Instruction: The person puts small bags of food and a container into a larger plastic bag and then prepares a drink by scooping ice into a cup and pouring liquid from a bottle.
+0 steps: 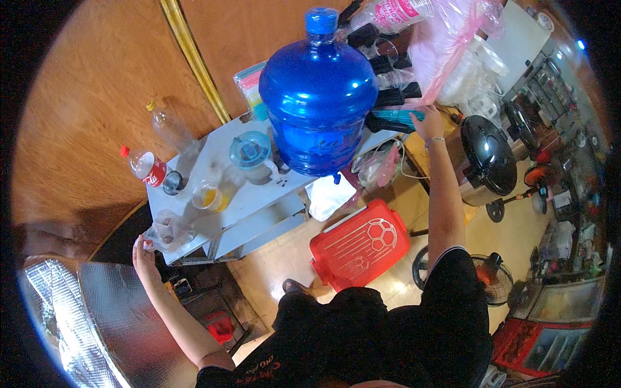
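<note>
My left hand (143, 257) is at the left corner of the grey table, its fingers closed on the edge of a crumpled clear plastic bag (169, 231). Something small and pale shows at the fingertips, too small to name. Across the table my right hand (427, 121) reaches past a big blue water jug (318, 97). Its fingers close on the end of a bundle of thin teal strips (402, 119), next to several black-handled things whose kind I cannot tell. A clear plastic cup with yellow liquid (208, 196) stands near the bag, and a pitcher with a blue lid (251, 150) beside the jug.
Two bottles, one red-capped (147, 167) and one yellow-capped (169, 126), stand against the wooden wall. A red lidded box (361, 244) is on the floor. At right are a large pot with a black lid (490, 155) and a fan (493, 278). Silver foil insulation (129, 317) lies lower left.
</note>
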Demonstrator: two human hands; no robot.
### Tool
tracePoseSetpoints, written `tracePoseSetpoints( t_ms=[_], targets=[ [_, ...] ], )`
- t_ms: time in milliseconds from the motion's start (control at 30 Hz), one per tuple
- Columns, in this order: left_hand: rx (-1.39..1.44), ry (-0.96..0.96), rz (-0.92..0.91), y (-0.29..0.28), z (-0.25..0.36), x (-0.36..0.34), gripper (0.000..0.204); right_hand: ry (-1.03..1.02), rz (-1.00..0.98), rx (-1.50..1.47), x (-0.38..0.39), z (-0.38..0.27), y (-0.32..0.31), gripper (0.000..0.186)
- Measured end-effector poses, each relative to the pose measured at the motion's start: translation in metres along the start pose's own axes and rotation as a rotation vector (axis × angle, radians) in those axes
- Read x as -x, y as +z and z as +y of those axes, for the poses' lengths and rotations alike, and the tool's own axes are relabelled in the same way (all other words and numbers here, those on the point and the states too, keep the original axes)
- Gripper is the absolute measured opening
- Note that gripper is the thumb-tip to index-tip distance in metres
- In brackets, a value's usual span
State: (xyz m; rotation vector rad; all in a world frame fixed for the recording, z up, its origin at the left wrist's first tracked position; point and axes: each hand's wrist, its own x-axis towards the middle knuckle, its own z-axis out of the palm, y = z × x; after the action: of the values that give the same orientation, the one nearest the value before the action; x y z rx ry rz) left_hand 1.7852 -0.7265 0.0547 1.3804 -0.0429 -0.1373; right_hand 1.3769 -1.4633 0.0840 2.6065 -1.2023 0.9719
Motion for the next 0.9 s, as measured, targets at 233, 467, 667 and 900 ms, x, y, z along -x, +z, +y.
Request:
tracePoseSetpoints(
  t_ms=[233, 467, 667, 900],
  targets=[
    [-0.061, -0.040, 0.087, -0.003, -0.002, 0.004, 0.030, -0.047, -0.173, 0.090, -0.018, 0.018, 0.010, 0.018],
    [-0.126, -0.056, 0.113, -0.004, 0.005, 0.011, 0.028, -0.157, -0.386, 0.172, -0.039, 0.007, -0.020, 0.036],
    [-0.150, 0.116, 0.080, 0.007, 0.010, 0.023, 0.032, 0.089, 0.026, -0.553, -0.008, -0.018, -0.054, 0.018],
    [-0.160, 0.140, -0.016, -0.007, 0.004, 0.010, 0.051, -0.026, 0.900, -0.813, 0.073, -0.292, -0.187, 0.031]
  ],
)
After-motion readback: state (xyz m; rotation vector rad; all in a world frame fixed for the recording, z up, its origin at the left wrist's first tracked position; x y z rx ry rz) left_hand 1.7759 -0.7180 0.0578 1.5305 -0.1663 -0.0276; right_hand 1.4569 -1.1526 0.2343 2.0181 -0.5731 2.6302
